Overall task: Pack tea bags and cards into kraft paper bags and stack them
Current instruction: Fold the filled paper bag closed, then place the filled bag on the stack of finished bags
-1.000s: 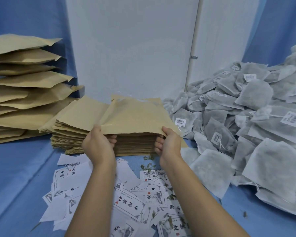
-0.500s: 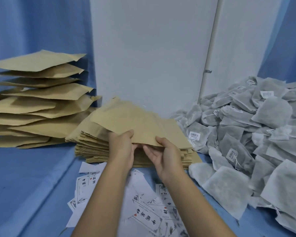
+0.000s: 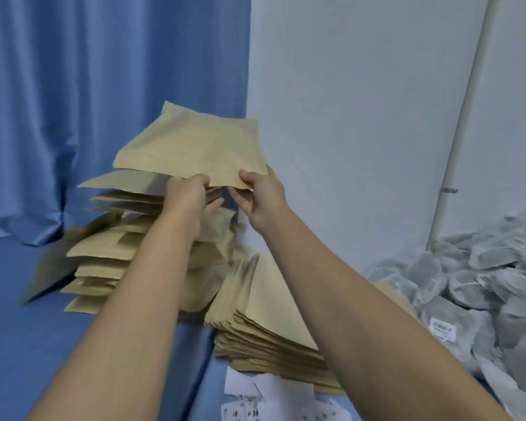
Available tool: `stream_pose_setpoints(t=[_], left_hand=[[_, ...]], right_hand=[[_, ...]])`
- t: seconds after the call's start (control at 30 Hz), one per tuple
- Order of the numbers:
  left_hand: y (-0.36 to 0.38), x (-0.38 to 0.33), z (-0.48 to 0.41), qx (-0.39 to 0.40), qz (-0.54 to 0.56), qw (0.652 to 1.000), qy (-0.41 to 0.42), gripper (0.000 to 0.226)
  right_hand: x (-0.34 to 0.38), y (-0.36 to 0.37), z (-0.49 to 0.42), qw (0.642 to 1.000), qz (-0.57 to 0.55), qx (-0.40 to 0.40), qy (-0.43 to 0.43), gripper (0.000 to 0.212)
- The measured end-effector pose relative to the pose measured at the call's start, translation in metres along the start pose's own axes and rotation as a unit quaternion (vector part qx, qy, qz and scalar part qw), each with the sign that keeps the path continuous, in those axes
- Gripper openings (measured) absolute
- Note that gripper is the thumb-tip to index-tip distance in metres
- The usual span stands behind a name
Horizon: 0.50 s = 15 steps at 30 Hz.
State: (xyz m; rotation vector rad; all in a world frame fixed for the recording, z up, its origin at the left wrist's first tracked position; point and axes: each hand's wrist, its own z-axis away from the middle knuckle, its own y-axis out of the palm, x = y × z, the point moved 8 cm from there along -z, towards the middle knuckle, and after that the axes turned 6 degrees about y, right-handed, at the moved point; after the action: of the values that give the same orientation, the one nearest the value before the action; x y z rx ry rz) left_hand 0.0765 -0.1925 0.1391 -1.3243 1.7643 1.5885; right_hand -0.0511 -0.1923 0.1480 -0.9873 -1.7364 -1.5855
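Observation:
I hold one kraft paper bag (image 3: 195, 147) in the air by its near edge, above the tall stack of filled kraft bags (image 3: 104, 256) at the left. My left hand (image 3: 186, 197) pinches the bag's near left corner. My right hand (image 3: 260, 192) pinches the near right corner, thumb on top. A lower pile of flat empty kraft bags (image 3: 271, 311) lies in front of me, under my right forearm. Grey tea bags (image 3: 480, 287) are heaped at the right. White printed cards (image 3: 274, 396) lie at the bottom, partly hidden by my arms.
A blue cloth (image 3: 28, 329) covers the table. A blue curtain (image 3: 104, 86) hangs behind the stack at the left. A white wall (image 3: 362, 117) with a thin pipe (image 3: 465, 123) stands close behind the piles.
Both hands have lifted the kraft bag off the flat pile and carried it up and to the left, over the tall stack. My view has turned left with it.

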Motion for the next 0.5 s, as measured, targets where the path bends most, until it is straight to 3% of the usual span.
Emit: stream_pose_setpoints(t=[0.03,0.1,0.2,0.3,0.37,0.43,0.5], left_hand=[[-0.010,0.000,-0.019,-0.012,-0.044,0.999,-0.011,0.006],[-0.029,0.007,-0.050,-0.024,-0.097,0.994,-0.043,0.019],[-0.043,0.026,-0.081,-0.009,-0.051,0.995,-0.089,0.027],[-0.049,0.029,-0.092,-0.009,0.075,0.993,-0.095,0.013],[-0.055,0.021,-0.096,-0.034,0.169,0.984,-0.052,0.025],[-0.068,0.011,-0.093,-0.085,0.248,0.965,0.003,0.043],[-0.075,0.004,-0.077,-0.106,0.285,0.952,0.040,0.035]], right_hand=[[-0.003,0.011,-0.015,1.000,0.030,0.002,-0.001,0.041],[-0.017,0.025,-0.042,0.991,0.137,-0.004,0.012,0.025],[-0.037,0.023,-0.071,0.963,0.253,-0.079,0.040,0.013],[-0.053,0.025,-0.084,0.992,0.085,-0.057,0.073,0.010],[-0.060,0.031,-0.081,0.995,-0.047,-0.002,0.085,0.007],[-0.062,0.030,-0.071,0.990,-0.105,0.035,0.091,0.006],[-0.060,0.021,-0.059,0.987,-0.128,0.052,0.082,0.006]])
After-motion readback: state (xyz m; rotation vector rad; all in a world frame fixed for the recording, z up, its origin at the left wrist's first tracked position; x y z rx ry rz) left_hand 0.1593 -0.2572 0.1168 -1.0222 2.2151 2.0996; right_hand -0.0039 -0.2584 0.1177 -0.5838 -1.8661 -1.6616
